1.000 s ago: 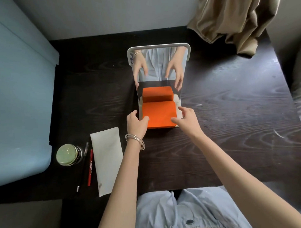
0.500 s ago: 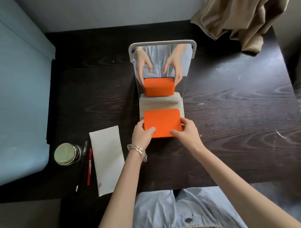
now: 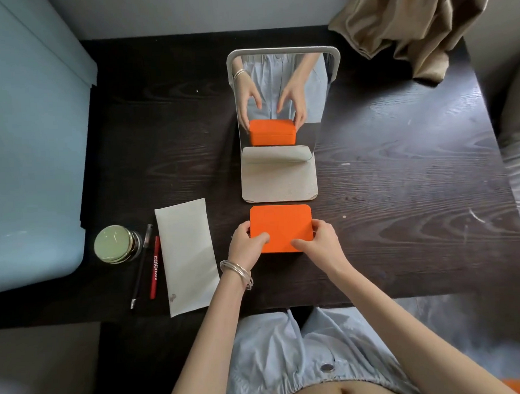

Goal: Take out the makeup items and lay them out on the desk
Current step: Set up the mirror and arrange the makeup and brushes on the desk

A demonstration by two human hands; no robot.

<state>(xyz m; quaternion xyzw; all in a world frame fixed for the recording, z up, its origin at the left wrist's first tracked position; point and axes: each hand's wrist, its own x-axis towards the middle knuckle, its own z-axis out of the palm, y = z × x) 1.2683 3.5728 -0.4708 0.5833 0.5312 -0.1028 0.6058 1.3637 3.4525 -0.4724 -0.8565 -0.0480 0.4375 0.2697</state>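
Note:
An orange box (image 3: 280, 222) with its lid closed lies on the dark wooden desk (image 3: 400, 192), just in front of the mirror's base. My left hand (image 3: 245, 241) grips its left side, thumb on the lid. My right hand (image 3: 319, 237) grips the right side the same way. To the left lie a white pouch (image 3: 185, 255), a red pencil (image 3: 154, 266), a black pencil (image 3: 141, 265) and a jar with a green lid (image 3: 114, 243).
A standing mirror (image 3: 282, 98) on a beige base (image 3: 279, 181) reflects my hands and the box. A tan curtain (image 3: 409, 26) hangs over the desk's back right corner. A light blue surface (image 3: 30, 146) borders the desk on the left.
Both hands have pulled the orange box off the mirror's base toward me, onto the bare desk. The base is now uncovered.

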